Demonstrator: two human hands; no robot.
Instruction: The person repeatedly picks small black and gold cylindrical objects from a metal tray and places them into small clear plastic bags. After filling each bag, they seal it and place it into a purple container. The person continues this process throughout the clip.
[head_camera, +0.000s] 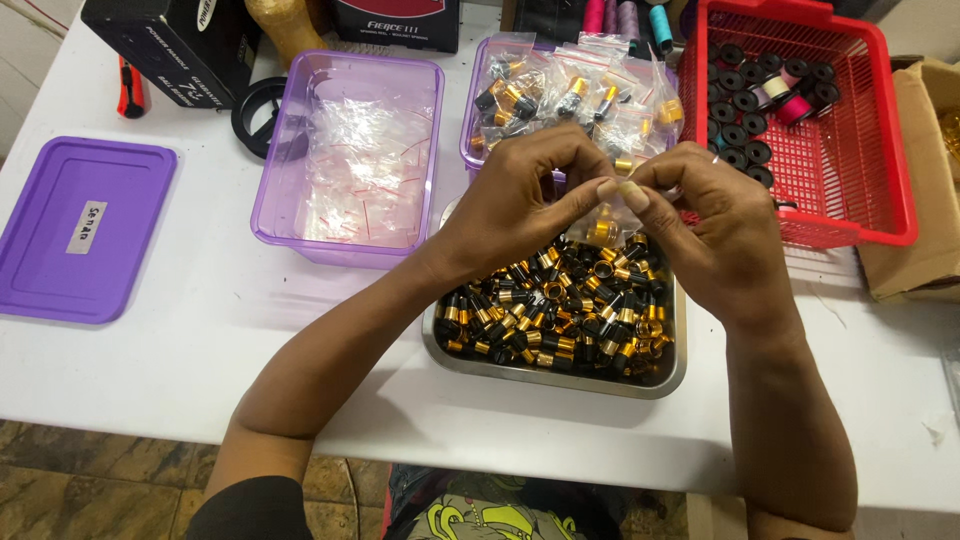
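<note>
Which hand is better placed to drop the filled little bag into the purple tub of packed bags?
Probably the right hand: it pinches the small clear plastic bag and sits nearer the purple tub of packed bags rim side than the left hand.

A flat purple plastic lid (85, 228) lies far left of the grip; a red plastic basket (860, 150) of thread bobbins stands right.

The steel tray (455, 352) is brushed metal with a dull shine; the small ferrules (560, 305) in it are glossy gold metal and black. The purple tub (285, 215) is clear, smooth plastic, its lid (85, 230) matt and opaque. The little bags (365, 165) inside are thin glossy film. The red basket (860, 200) is moulded plastic mesh; the table (200, 340) is smooth matt white
</note>
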